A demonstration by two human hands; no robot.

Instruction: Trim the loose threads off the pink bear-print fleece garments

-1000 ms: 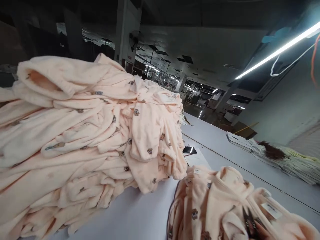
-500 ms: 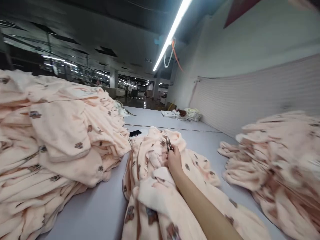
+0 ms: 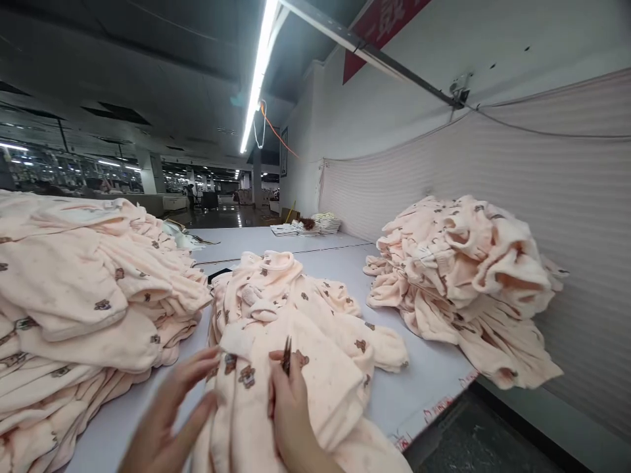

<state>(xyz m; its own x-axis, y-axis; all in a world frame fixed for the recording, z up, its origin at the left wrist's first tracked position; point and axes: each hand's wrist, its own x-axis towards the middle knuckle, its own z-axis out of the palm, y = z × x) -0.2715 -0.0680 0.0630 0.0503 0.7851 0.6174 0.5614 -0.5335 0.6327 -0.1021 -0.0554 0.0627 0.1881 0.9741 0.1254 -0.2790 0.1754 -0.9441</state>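
Where the view begins on the left, a tall stack of peach fleece garments (image 3: 89,309) printed with small brown bears slumps in soft folded layers on the pale grey counter (image 3: 424,381). The picture's edge cuts off the stack's far side. Just right of it the left hand (image 3: 165,427) reaches in with its fingers (image 3: 197,361) spread, their tips touching the near edge of a single plush peach fleece garment (image 3: 325,322). This garment lies rumpled along the middle of the counter. A flat dark object (image 3: 220,272) peeks from behind it, mostly hidden. The right hand (image 3: 290,414) rests on the garment, its fingers pressed together around small dark metal thread snips (image 3: 286,351), whose thin blades point upward. Both wrists run out of view below. Further right, well apart, a looser heap of the same peach fleece (image 3: 468,282) bulges in rounded folds against a ribbed whitish wall covering (image 3: 566,197). Its lowest pieces overhang the counter's edge.
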